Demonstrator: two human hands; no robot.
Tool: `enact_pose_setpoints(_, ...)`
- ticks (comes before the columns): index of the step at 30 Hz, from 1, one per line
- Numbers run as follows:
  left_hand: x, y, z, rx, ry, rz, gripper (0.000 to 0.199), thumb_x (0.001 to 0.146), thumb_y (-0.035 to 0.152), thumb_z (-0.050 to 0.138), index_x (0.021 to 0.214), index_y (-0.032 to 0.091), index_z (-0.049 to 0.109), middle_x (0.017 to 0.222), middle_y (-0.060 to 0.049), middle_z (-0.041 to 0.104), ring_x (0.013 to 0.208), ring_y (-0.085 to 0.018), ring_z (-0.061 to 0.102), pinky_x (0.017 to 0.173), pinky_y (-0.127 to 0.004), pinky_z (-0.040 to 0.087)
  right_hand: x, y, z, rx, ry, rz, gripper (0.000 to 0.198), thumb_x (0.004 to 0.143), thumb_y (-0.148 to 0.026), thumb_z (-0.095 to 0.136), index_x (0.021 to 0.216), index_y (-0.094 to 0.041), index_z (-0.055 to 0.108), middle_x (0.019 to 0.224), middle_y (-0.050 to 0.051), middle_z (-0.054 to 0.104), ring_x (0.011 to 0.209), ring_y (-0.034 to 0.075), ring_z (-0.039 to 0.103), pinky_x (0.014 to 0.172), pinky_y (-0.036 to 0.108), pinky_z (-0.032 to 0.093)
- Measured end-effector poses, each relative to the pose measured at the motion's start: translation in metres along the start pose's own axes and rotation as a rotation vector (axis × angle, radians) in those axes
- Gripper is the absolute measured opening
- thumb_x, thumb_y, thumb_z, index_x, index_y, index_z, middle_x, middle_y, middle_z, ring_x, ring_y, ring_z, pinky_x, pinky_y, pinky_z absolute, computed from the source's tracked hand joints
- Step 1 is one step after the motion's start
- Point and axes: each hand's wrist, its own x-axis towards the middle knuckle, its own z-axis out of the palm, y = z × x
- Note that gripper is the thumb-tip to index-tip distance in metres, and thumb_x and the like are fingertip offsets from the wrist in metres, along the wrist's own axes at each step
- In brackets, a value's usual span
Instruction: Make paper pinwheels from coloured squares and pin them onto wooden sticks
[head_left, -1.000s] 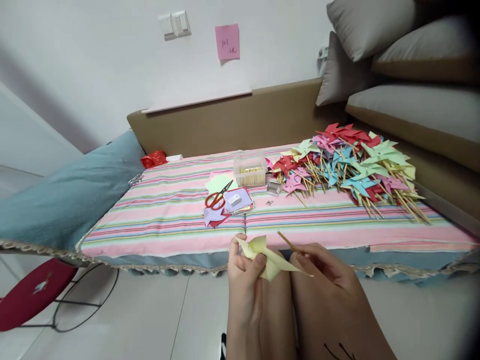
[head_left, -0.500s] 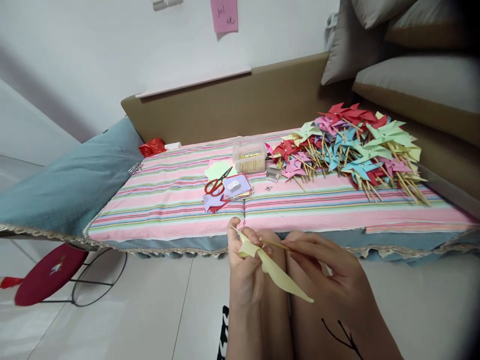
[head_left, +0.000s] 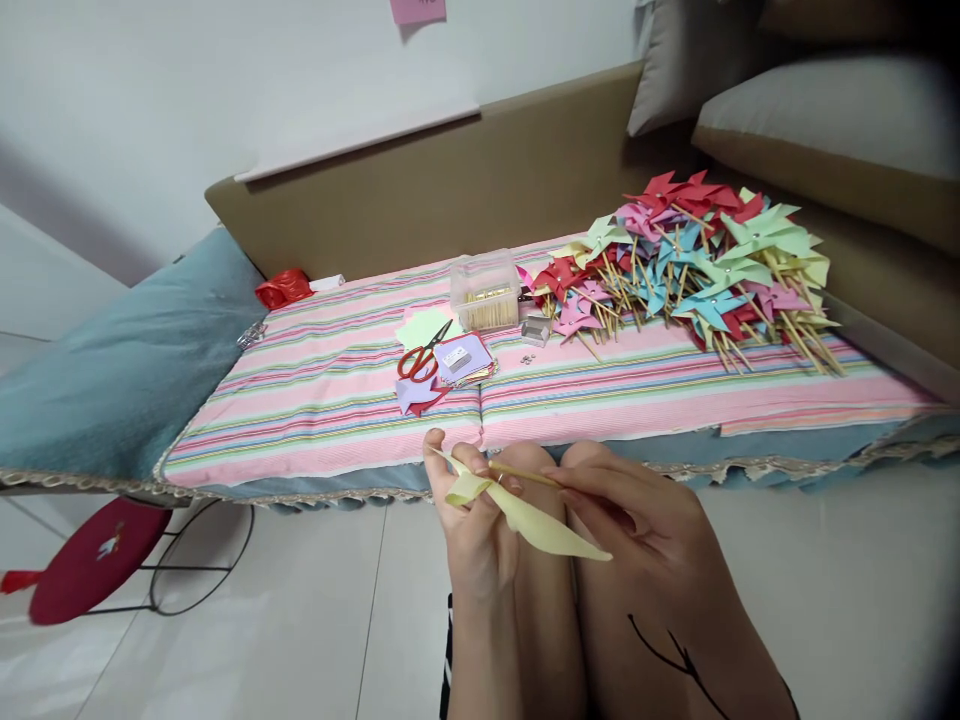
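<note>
A pale yellow paper pinwheel (head_left: 544, 525) is pinched in the fingers of my left hand (head_left: 476, 535), above my knees. One long blade of it points down and to the right. Between the fingertips of my right hand (head_left: 645, 520) is a thin wooden stick (head_left: 525, 474), its far end touching or close to the pinwheel's middle. A small shiny pin (head_left: 500, 479) shows at that spot; whether it goes into the stick I cannot tell.
Across the striped cloth lie orange-handled scissors (head_left: 424, 355), a stack of paper squares (head_left: 465, 358), a clear box of sticks (head_left: 487, 300), a small clear box (head_left: 535, 330) and a large heap of finished pinwheels (head_left: 697, 270). A red stool (head_left: 97, 560) stands at left.
Both hands, with the pinwheel and stick, sit slightly further left and higher in view. The camera view has tilted downward a little. My grip on both things looks the same.
</note>
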Motion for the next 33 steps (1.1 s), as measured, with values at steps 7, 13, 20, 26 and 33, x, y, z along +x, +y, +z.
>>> enact_pose_setpoints(7, -0.001, 0.001, -0.002, 0.006, -0.02, -0.025, 0.057, 0.057, 0.028, 0.088, 0.104, 0.036, 0.057, 0.063, 0.009, 0.051, 0.054, -0.006, 0.053, 0.062, -0.019, 0.049, -0.001, -0.006, 0.0, 0.044, 0.061, -0.017, 0.022, 0.089, -0.02, 0.057, 0.105, -0.028, 0.07, 0.093, 0.004, 0.072, 0.082, 0.021, 0.064, 0.07, 0.035, 0.049)
enact_pose_setpoints(13, -0.001, 0.004, 0.003, 0.034, -0.037, 0.016, 0.057, 0.054, 0.032, 0.089, 0.102, 0.033, 0.058, 0.056, 0.008, 0.05, 0.071, -0.013, 0.059, 0.071, -0.023, 0.05, -0.001, -0.008, -0.002, 0.015, 0.103, -0.045, 0.025, 0.086, -0.014, 0.06, 0.104, -0.028, 0.071, 0.096, 0.003, 0.073, 0.086, 0.02, 0.064, 0.07, 0.032, 0.05)
enact_pose_setpoints(20, 0.001, 0.006, -0.005, 0.049, -0.077, -0.004, 0.064, 0.058, 0.026, 0.088, 0.112, 0.032, 0.054, 0.057, 0.01, 0.056, 0.067, -0.011, 0.064, 0.073, -0.022, 0.052, 0.0, -0.009, -0.002, -0.027, 0.108, -0.062, 0.024, 0.086, -0.013, 0.06, 0.1, -0.028, 0.073, 0.096, 0.003, 0.073, 0.084, 0.019, 0.065, 0.069, 0.031, 0.05)
enact_pose_setpoints(26, 0.005, 0.007, -0.019, 0.103, -0.195, 0.028, 0.067, 0.063, 0.029, 0.085, 0.12, 0.034, 0.049, 0.061, 0.01, 0.061, 0.068, -0.01, 0.067, 0.073, -0.022, 0.055, -0.001, -0.01, -0.003, 0.013, 0.087, -0.074, 0.027, 0.085, -0.009, 0.06, 0.099, -0.028, 0.073, 0.095, 0.001, 0.072, 0.085, 0.016, 0.065, 0.07, 0.027, 0.051)
enact_pose_setpoints(33, 0.007, 0.009, -0.016, 0.133, -0.181, 0.063, 0.065, 0.062, 0.029, 0.085, 0.117, 0.032, 0.05, 0.057, 0.011, 0.062, 0.065, -0.01, 0.069, 0.07, -0.021, 0.057, -0.002, -0.007, -0.001, 0.058, 0.065, -0.028, 0.028, 0.085, -0.007, 0.06, 0.1, -0.028, 0.073, 0.095, 0.0, 0.071, 0.085, 0.016, 0.063, 0.071, 0.027, 0.05)
